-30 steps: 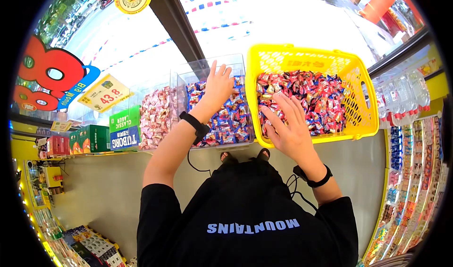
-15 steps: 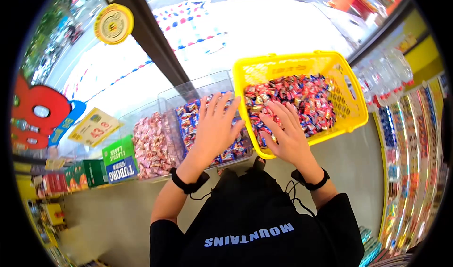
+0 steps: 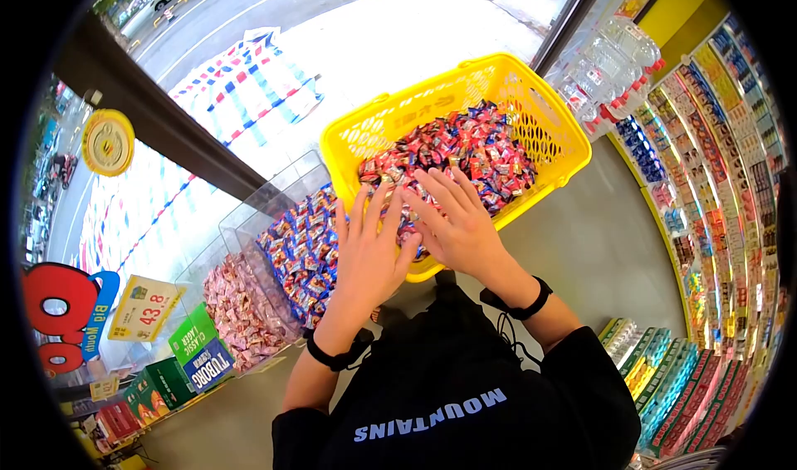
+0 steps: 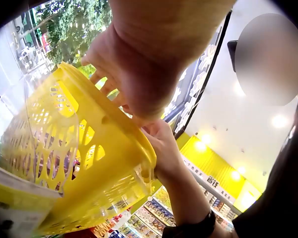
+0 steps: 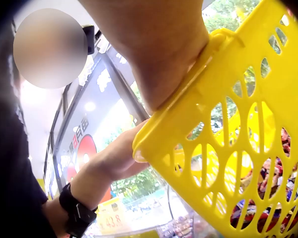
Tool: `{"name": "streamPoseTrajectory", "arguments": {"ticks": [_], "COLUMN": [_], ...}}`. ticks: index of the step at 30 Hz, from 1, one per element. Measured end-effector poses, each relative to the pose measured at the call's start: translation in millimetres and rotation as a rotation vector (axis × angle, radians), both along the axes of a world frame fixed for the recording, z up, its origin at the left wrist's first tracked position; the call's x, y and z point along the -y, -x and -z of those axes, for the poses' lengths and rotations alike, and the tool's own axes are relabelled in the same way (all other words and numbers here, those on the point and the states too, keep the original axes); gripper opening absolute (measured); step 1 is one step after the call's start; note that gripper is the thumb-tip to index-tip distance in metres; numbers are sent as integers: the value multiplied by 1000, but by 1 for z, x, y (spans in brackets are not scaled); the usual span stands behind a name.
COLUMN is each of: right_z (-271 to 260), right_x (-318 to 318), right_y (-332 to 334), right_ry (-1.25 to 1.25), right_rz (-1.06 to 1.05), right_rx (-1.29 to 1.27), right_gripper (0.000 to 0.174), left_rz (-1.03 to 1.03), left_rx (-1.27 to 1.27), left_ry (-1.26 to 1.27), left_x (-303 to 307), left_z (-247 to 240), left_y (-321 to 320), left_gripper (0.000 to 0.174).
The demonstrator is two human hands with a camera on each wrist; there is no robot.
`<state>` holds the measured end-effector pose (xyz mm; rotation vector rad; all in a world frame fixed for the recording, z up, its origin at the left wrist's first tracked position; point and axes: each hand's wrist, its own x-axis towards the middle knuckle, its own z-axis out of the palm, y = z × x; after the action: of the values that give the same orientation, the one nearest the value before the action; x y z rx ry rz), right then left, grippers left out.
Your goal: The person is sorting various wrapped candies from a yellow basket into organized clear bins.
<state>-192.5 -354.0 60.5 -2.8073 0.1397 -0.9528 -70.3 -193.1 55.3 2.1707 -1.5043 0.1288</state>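
Observation:
Wrapped red, pink and dark sweets point(image 3: 477, 150) fill the lower part of a yellow plastic basket point(image 3: 353, 129). My left hand point(image 3: 369, 250) reaches over the basket's near left corner with fingers straight and spread, holding nothing. Close beside it, my right hand point(image 3: 461, 229) extends straight fingers over the near side, its fingertips above the sweets. In both wrist views the wrists pass over the rim, and the basket wall hides most of the fingers. A clear bin of blue-and-red wrapped sweets point(image 3: 299, 250) stands left of the basket, next to my left hand.
Pink wrapped sweets point(image 3: 245, 304) lie in another clear bin farther left, followed by a green-and-blue Tuborg box point(image 3: 199, 350) and a price sign point(image 3: 148, 308). Water bottles point(image 3: 610, 67) stand beyond the basket. Stocked shelves point(image 3: 706, 179) line the right side, and a window frame point(image 3: 166, 113) rises behind.
My left hand has moved right, from over the blue-and-red sweets to the basket, beside my right hand. The head view has turned right.

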Motion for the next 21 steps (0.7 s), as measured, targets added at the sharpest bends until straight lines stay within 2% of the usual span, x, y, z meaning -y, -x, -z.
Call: {"name": "streamPoseTrajectory", "arguments": {"ticks": [6,14,21], "right_z": [-12,-5,-5], "right_x": [56,162,166], "right_y": [38,83,73], "right_ry": [-44,-54,-69], "right_rz": [-62,-128,-341], "right_rx": [-15,-101,-160], "right_gripper": [52,45,41], "left_rz": [-65,-295,-375], "left_rx": [27,-34,-6], "left_ry": [-37,-41,-31], "left_x": [29,62,65], "left_z": [-8,-7,-8], "left_y": [28,56,64], "left_gripper": [70,66,62]}}
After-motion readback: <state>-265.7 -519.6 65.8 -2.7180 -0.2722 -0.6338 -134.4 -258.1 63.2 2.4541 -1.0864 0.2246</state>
